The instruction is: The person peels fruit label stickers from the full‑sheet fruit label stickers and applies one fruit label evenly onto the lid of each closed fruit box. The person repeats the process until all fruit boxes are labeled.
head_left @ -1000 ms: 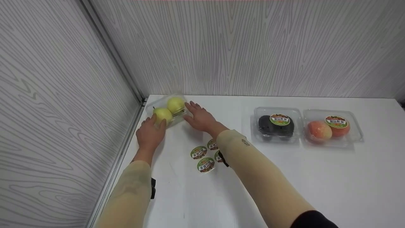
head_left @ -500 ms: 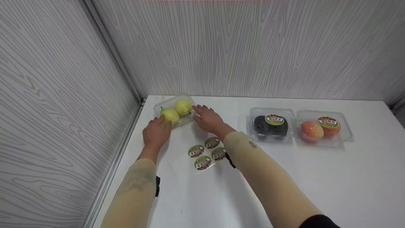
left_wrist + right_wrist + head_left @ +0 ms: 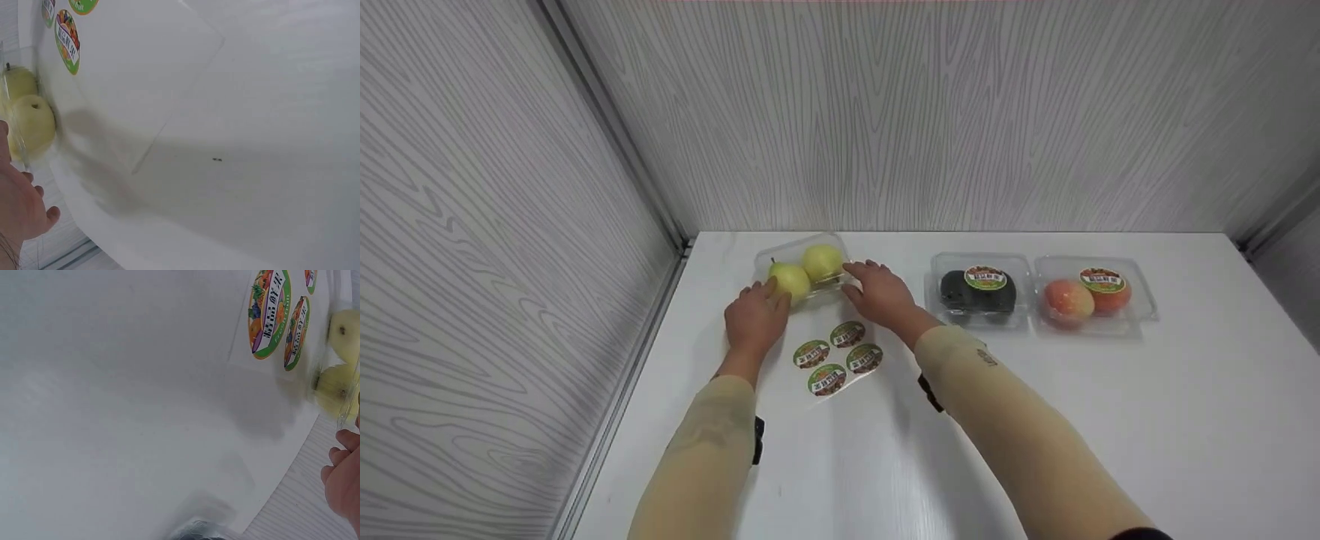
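A clear plastic fruit box point(image 3: 771, 255) with two yellow-green pears point(image 3: 790, 282) sits near the back edge of the white table, turned at a slant. My left hand point(image 3: 755, 319) touches its left end, thumb toward the near side, fingers lightly bent. At the right end, my right hand point(image 3: 885, 296) lays extended fingers against the plastic. The left wrist view catches the left hand point(image 3: 22, 202) at the box wall, its outer fingers away from the plastic. In the right wrist view the right fingertips point(image 3: 346, 437) meet the wall beside the pears.
A sheet of oval fruit stickers point(image 3: 838, 355) lies in front of the box. To the right stand a clear box with dark fruit point(image 3: 979, 296) and another with reddish peach-like fruit point(image 3: 1069, 300), each bearing a sticker. Wood-grain walls point(image 3: 930, 112) rise behind and left.
Both hands have moved the pear box to the right, away from the left wall and toward the dark-fruit box. The head view has shifted slightly; the sticker sheet is now more fully in sight.
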Action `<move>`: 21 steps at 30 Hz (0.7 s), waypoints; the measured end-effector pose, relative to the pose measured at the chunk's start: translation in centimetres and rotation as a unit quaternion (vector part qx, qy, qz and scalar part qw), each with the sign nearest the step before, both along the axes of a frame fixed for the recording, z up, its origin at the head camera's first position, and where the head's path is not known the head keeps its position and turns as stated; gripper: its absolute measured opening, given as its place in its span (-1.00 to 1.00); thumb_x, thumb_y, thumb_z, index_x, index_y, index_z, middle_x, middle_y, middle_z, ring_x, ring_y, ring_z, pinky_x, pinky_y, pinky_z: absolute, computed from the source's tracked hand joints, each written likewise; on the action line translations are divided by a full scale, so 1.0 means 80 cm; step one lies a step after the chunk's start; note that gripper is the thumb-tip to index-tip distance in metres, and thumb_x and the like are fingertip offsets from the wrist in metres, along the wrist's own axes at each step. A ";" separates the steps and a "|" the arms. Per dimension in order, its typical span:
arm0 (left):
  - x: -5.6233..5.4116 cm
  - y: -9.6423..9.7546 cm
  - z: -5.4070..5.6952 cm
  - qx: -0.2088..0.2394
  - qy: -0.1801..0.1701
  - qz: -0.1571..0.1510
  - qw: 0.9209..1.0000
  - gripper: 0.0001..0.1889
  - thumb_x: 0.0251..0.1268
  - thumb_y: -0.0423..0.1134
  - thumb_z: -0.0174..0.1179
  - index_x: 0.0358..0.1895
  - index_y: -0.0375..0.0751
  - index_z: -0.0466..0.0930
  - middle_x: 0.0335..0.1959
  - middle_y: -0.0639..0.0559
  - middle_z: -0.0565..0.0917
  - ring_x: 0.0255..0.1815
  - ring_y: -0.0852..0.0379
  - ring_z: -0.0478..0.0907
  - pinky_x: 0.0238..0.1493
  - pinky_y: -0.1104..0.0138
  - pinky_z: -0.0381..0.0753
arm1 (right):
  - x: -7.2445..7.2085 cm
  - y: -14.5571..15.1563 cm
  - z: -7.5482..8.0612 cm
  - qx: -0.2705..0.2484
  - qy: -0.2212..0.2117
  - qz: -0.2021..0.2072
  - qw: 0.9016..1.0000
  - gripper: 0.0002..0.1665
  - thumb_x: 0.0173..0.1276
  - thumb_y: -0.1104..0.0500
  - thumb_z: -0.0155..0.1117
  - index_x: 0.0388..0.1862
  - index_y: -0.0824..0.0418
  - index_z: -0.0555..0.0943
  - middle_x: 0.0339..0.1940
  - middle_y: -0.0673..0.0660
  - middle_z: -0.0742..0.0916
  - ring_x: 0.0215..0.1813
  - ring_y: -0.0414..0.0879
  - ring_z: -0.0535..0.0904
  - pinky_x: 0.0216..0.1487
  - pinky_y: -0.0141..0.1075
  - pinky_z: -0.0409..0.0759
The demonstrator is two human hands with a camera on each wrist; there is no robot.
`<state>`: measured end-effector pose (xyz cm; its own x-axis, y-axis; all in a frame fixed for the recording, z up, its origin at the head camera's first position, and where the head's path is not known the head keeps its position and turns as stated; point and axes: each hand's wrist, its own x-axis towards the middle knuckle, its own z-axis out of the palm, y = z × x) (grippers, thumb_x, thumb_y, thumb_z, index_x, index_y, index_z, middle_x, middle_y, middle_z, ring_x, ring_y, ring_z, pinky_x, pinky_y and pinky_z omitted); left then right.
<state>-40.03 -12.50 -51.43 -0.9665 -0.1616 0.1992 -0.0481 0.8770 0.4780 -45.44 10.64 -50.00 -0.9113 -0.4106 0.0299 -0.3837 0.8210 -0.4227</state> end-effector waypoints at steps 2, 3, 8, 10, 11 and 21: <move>-0.002 0.003 -0.003 0.005 0.011 0.000 1.000 -0.45 0.56 0.02 0.21 0.44 -0.22 0.57 0.37 -0.34 0.58 0.44 -0.33 0.49 0.45 -0.12 0.41 | 0.001 0.004 -0.001 -0.005 0.004 -0.012 1.000 -0.38 0.69 -0.08 0.13 0.59 0.12 0.45 0.55 0.20 0.54 0.63 0.19 0.32 0.60 0.05 0.24; -0.002 0.004 -0.005 0.007 0.018 -0.001 1.000 -0.44 0.54 0.01 0.24 0.43 -0.23 0.58 0.36 -0.34 0.59 0.44 -0.33 0.50 0.45 -0.10 0.42 | 0.001 0.005 -0.002 -0.009 0.004 -0.018 1.000 -0.38 0.68 -0.08 0.15 0.58 0.13 0.46 0.54 0.21 0.55 0.62 0.19 0.34 0.60 0.06 0.25; -0.004 0.007 -0.008 0.011 0.027 -0.006 1.000 -0.37 0.48 0.03 0.31 0.46 -0.26 0.54 0.32 -0.32 0.64 0.36 -0.30 0.57 0.38 -0.10 0.48 | -0.001 0.008 -0.005 -0.024 -0.008 -0.050 0.998 -0.31 0.64 -0.11 0.21 0.63 0.09 0.41 0.57 0.23 0.51 0.63 0.19 0.33 0.59 0.06 0.26; -0.005 0.008 -0.006 0.005 0.017 -0.009 1.000 -0.34 0.49 0.06 0.29 0.49 -0.26 0.50 0.32 -0.32 0.64 0.33 -0.30 0.58 0.32 -0.13 0.51 | -0.003 0.008 -0.005 -0.026 -0.014 -0.052 0.998 -0.27 0.64 -0.11 0.20 0.67 0.07 0.35 0.60 0.22 0.48 0.64 0.18 0.30 0.60 0.04 0.24; -0.005 0.007 -0.005 0.003 0.008 -0.011 1.000 -0.33 0.50 0.08 0.27 0.51 -0.25 0.48 0.33 -0.32 0.64 0.32 -0.31 0.57 0.29 -0.15 0.51 | -0.003 0.007 -0.006 -0.025 -0.016 -0.051 0.998 -0.26 0.65 -0.11 0.20 0.68 0.06 0.32 0.61 0.22 0.46 0.65 0.17 0.29 0.61 0.04 0.23; -0.007 -0.001 0.000 -0.036 -0.027 -0.036 0.998 -0.30 0.61 0.14 0.10 0.58 -0.26 0.37 0.40 -0.30 0.58 0.42 -0.33 0.48 0.28 -0.23 0.48 | -0.007 -0.004 -0.006 0.002 -0.018 -0.024 1.000 -0.22 0.71 -0.17 0.03 0.75 0.07 0.18 0.68 0.27 0.35 0.67 0.20 0.22 0.63 0.04 0.17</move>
